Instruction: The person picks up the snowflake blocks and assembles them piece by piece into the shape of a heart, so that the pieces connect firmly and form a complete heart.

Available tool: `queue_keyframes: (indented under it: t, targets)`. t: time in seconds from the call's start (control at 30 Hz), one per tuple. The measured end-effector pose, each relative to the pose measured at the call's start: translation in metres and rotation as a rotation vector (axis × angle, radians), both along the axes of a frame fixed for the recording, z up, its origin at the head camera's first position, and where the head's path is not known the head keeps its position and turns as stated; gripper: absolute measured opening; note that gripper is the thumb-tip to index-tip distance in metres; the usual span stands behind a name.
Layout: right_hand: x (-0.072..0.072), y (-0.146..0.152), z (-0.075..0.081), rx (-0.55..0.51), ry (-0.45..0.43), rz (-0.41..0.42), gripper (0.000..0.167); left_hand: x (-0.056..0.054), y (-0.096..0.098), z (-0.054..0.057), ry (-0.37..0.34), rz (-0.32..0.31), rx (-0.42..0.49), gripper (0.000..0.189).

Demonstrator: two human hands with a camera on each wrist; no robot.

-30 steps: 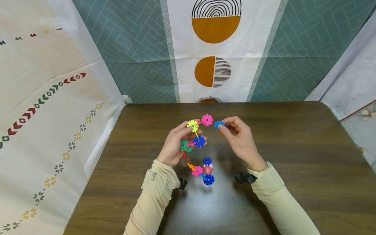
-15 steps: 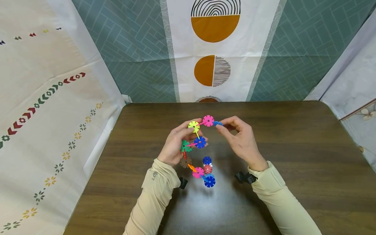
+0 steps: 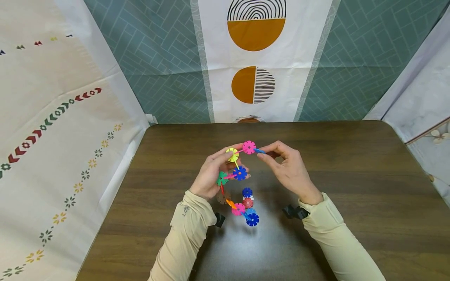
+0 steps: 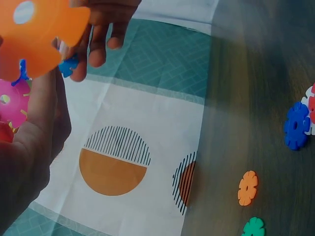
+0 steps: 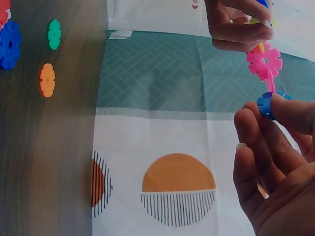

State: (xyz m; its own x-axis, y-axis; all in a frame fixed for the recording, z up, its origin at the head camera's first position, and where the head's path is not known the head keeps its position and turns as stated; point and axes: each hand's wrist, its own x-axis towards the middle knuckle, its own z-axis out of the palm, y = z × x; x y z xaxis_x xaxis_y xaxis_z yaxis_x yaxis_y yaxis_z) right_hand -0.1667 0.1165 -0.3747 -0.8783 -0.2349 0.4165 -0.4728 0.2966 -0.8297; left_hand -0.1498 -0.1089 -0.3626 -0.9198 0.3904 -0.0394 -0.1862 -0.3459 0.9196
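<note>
My left hand (image 3: 210, 171) pinches a chain of flower-shaped interlocking plastic discs by its yellow disc (image 3: 232, 154). From there the chain hangs through a dark blue disc (image 3: 240, 173), a green disc (image 3: 222, 178) and an orange disc (image 3: 230, 203) to a pink disc (image 3: 238, 209) and a blue one (image 3: 252, 219) at the bottom. Another pink disc (image 3: 249, 147) sits at the upper end. Between thumb and fingers, my right hand (image 3: 289, 168) holds a light blue disc (image 5: 266, 105), its edge meeting the upper pink disc's edge-on pink neighbour in the right wrist view.
On the brown wooden table (image 3: 351, 187) lies a small group with a blue disc (image 3: 247, 192) and a red disc (image 3: 247, 203). A loose orange disc (image 5: 47, 80) and a loose green disc (image 5: 54, 34) lie nearby. Patterned cloth (image 3: 168, 86) hangs behind the table.
The right hand's blue disc has moved left to the chain's upper pink disc and turned edge-on. The chain has shifted slightly down, with the left hand still gripping it.
</note>
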Motion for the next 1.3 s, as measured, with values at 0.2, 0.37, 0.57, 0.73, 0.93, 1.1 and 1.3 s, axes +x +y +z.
queue_keyframes:
  t: [0.2,0.37,0.57,0.73,0.93,1.1,1.3]
  targets:
    - [0.001,0.000,0.001,0.022,0.030,-0.014,0.014,0.001,0.003,-0.001,0.000,-0.006,-0.010,0.036]
    - [0.001,0.000,-0.001,0.041,0.027,-0.005,0.012,0.002,0.005,-0.002,-0.010,0.006,-0.013,0.036]
    - [0.001,0.002,-0.002,0.058,-0.008,0.054,0.013,0.000,0.004,-0.002,-0.018,0.006,0.006,0.036]
    - [0.002,0.006,-0.001,0.079,-0.049,0.091,0.017,-0.001,0.000,-0.002,-0.008,0.004,-0.003,0.037]
    - [0.002,0.013,0.001,0.052,-0.129,0.149,0.013,-0.001,-0.005,-0.003,0.012,0.035,-0.045,0.044]
    - [0.001,0.016,0.003,0.006,-0.159,0.181,0.014,-0.001,-0.006,-0.003,0.019,0.050,-0.091,0.038]
    - [0.000,0.017,0.004,-0.057,-0.210,0.261,0.031,-0.002,-0.006,-0.001,0.025,0.049,-0.122,0.037]
